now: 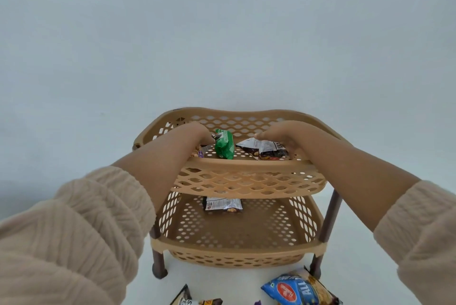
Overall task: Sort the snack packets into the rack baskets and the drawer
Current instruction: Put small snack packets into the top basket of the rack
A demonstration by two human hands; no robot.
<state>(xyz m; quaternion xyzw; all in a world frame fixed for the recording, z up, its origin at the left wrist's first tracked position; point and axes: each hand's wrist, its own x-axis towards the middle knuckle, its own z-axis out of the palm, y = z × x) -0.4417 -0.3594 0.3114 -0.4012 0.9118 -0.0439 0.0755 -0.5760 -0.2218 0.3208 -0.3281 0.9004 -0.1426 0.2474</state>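
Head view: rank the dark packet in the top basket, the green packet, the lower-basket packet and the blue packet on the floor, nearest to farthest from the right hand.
1. Dark packet, under the right hand, top basket.
2. Green packet, just left, same basket.
3. Lower-basket packet, one tier down.
4. Blue packet, on the floor in front.

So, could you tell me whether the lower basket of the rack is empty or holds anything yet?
Not empty: the lower basket holds one dark-and-white snack packet, lying flat near its back. The rest of its floor is bare.

Tan lattice rack (246,182), green packet (224,144), blue packet (296,290), beige ribbed sleeves (74,230)
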